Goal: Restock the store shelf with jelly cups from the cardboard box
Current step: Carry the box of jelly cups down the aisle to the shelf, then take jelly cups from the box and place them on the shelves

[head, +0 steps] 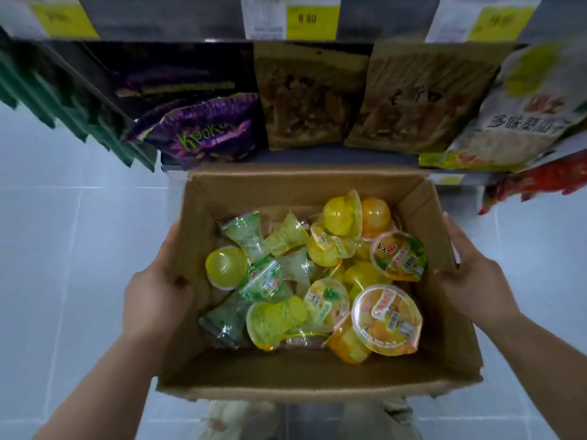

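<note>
An open cardboard box [320,374] hangs in front of me, held up between both hands. My left hand [155,290] grips its left wall with the thumb over the rim. On the opposite wall my right hand [467,274] does the same. Several jelly cups [386,319] in yellow, orange and green lie jumbled on the box floor, some upside down, some on their sides. The store shelf [317,155] runs just beyond the box's far edge.
On the shelf stand purple snack bags [206,131], two brown packets [301,100], a white and yellow seed bag [521,112] and a red bag [540,182]. Yellow price tags [313,20] line the shelf above. Pale floor tiles lie on both sides.
</note>
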Demonstrator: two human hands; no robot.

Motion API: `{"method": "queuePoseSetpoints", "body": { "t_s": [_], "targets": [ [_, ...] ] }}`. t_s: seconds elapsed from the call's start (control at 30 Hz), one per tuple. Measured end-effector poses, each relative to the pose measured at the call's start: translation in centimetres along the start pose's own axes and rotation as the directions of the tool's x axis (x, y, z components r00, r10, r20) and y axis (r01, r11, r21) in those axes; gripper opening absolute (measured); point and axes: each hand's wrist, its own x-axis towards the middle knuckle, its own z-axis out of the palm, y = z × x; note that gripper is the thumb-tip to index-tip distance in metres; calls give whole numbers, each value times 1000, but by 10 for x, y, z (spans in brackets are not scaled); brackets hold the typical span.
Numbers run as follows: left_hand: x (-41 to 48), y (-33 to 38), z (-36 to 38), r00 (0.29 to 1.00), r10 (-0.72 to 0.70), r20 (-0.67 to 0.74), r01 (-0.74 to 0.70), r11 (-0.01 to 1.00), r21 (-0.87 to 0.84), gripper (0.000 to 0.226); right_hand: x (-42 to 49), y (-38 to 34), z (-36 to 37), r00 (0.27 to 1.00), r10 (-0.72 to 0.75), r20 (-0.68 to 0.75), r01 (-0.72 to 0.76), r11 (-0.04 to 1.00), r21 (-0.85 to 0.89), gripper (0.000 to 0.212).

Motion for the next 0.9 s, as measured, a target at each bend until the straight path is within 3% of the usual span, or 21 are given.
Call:
{"method": "queuePoseSetpoints", "body": {
  "t_s": [0.37, 0.47, 0.6, 0.67, 0.77, 0.83, 0.9],
  "targets": [
    [37, -67, 131, 996, -47, -77, 49, 999, 24, 95, 38, 61, 126, 989, 120, -82, -116, 992, 49, 81],
    [38, -68, 134, 997, -60, -52, 64, 994, 89, 93, 38, 65, 124, 990, 140, -31, -141, 990, -32, 84],
    [26, -61, 131, 984, -141, 106, 127, 984, 129, 93, 33, 54, 119, 961, 242, 136, -232, 969, -88, 84],
    [17, -54, 126, 993, -101, 61, 92, 987, 134, 93, 24, 41, 117, 988, 148, 40, -145, 986, -77, 78],
    [4, -43, 120, 977, 185, -109, -162, 968, 193, 75, -8, 6, 116, 989, -92, -115, 89, 996, -31, 56],
    [1, -38, 117, 969, 242, -54, -227, 954, 196, 57, -27, -23, 127, 993, -77, 93, 63, 987, 146, 38],
    [6, -35, 119, 981, 171, 96, -189, 954, 234, 43, -35, -45, 150, 893, 72, 444, -223, 928, 298, 29]
  ]
}}
